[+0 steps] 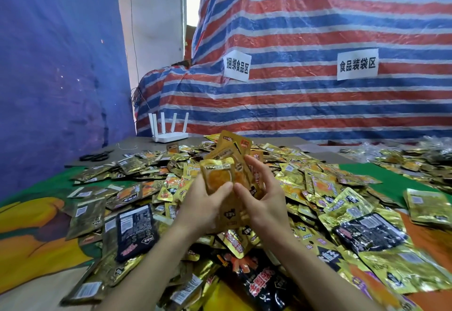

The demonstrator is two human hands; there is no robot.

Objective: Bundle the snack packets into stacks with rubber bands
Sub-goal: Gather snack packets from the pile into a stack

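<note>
Both of my hands are raised above a big heap of gold and black snack packets [318,195] that covers the table. My left hand [204,203] pinches a small gold packet [218,175] with an orange window, thumb on its front. Behind it, my right hand [263,195] grips a fanned handful of gold packets [234,151], fingers curled round their right edge. No rubber band shows on the handful.
A white router [168,129] with several antennas stands at the back of the table, and black scissors [96,156] lie at the back left. A striped tarp [305,95] with two paper signs hangs behind. A blue sheet [56,78] closes off the left side.
</note>
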